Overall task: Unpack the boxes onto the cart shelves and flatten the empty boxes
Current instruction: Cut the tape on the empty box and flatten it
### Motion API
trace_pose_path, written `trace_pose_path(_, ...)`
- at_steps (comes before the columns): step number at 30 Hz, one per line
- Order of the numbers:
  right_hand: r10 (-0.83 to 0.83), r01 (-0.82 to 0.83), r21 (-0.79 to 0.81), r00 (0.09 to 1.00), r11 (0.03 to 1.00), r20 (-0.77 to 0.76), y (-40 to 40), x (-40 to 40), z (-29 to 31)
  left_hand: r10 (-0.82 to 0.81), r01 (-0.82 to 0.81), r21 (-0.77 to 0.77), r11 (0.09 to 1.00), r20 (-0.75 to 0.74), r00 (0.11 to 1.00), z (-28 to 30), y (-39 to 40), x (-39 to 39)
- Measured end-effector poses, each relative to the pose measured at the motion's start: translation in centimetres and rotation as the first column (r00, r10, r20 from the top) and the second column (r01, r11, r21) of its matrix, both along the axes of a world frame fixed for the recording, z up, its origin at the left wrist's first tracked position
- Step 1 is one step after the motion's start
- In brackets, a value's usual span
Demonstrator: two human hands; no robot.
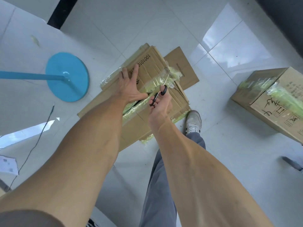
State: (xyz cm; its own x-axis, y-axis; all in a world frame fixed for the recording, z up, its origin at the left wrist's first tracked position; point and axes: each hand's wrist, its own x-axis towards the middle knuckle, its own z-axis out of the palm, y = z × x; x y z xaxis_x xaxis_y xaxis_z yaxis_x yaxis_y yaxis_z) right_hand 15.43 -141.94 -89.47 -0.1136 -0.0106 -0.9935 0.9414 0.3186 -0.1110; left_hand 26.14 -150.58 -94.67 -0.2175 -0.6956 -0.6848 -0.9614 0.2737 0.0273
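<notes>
1. Risk, cut: I judge the chief hazard to be the scissors (161, 90) slipping along the yellowish tape (152, 82). The left hand (129, 86) lies just beside the blades' line, its thumb nearest the handles, so a sudden give in the tape could drive steel toward it.
2. Risk, contents: a slit shows in the taped seam. Blades pushed deep could score whatever is inside, which I cannot see.
3. Risk, footing: the box (131, 102) rests on the floor over a flattened sheet (182, 66) at its 1 o'clock. Pressure could make it skid on the glossy tiles. A shoe (193, 122) stands at its 4 o'clock edge.
4. Left hand: palm down, fingers spread flat on the box top, pressing it steady and curled round nothing.
5. Right hand (159, 107): its grip is closed on the scissors' black loops, blades pointing to 1 o'clock along the seam, tip in the tape.
6. Task state: I judge this box not yet opened. A second taped box (268, 102) waits at 3 o'clock, well apart. No cart is in view. A blue stand (67, 76) sits at 9 o'clock.
</notes>
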Motion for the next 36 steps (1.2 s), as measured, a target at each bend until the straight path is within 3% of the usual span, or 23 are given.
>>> trace_pose_path(5,-0.146,0.145,0.023,0.989,0.989,0.032,-1.0,0.2,-0.1,0.053,-0.053,0.007,0.999,-0.005,0.999,-0.5,0.6,-0.1)
trace_pose_path(19,0.027,-0.023,-0.053,0.997,0.998,0.075,-0.7,-0.9,-0.6,0.043,-0.042,0.056,0.998,-0.019,0.999,0.9,-0.3,-0.2)
trace_pose_path(23,0.043,-0.042,-0.056,0.999,0.998,0.014,0.7,-1.8,-1.1,0.052,-0.050,0.067,0.997,-0.033,0.998,0.8,-0.3,-0.3)
trace_pose_path(27,0.098,-0.102,-0.047,0.991,0.994,-0.086,0.7,-2.1,-1.2,0.037,-0.037,0.028,0.999,-0.026,0.999,0.2,-0.2,0.0)
trace_pose_path(33,0.152,-0.148,-0.102,0.988,0.984,0.026,0.8,0.0,-0.6,-0.030,0.034,-0.150,0.988,0.028,0.999,-0.8,1.3,-1.6)
trace_pose_path(36,0.183,-0.182,-0.060,0.983,0.981,0.004,2.1,0.0,-0.9,0.009,-0.010,-0.093,0.996,-0.012,1.000,-1.5,0.5,-3.9)
